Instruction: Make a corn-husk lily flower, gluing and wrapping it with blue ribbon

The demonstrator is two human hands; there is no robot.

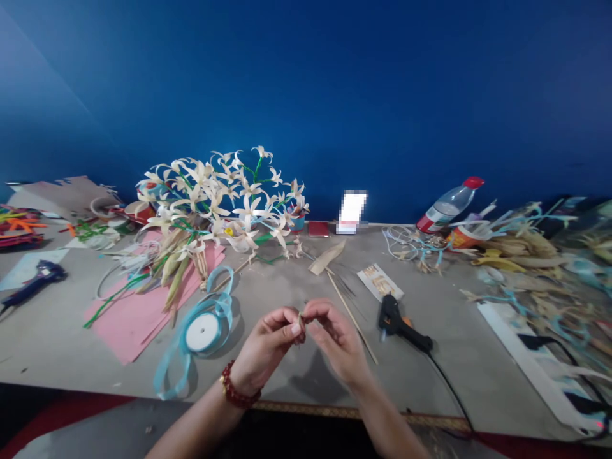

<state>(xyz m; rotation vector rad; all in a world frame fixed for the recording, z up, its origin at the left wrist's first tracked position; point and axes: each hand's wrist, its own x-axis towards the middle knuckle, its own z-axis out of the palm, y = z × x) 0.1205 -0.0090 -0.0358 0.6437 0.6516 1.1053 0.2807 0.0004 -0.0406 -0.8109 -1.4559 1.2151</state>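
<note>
My left hand [272, 344], with a red bead bracelet at the wrist, pinches a small pale-green strip [300, 318] between thumb and fingertips. Against it from the other side press the bent fingertips of my right hand [339, 344]; what they grip is too small to make out. Both hands are held over the front middle of the grey table [306, 280]. Left of them stands a spool of light-blue ribbon [201, 332] with loose loops. To the right lies a black glue gun [404, 324], and just behind my right hand a thin stick [351, 312].
White-petalled handmade flowers [248, 207] fill the back left above pink paper [129, 325]. A second glue gun [36, 280] rests at far left. On the right are a tilted plastic bottle [447, 207], dried husks [521, 248] and a white power strip [530, 370] with cords.
</note>
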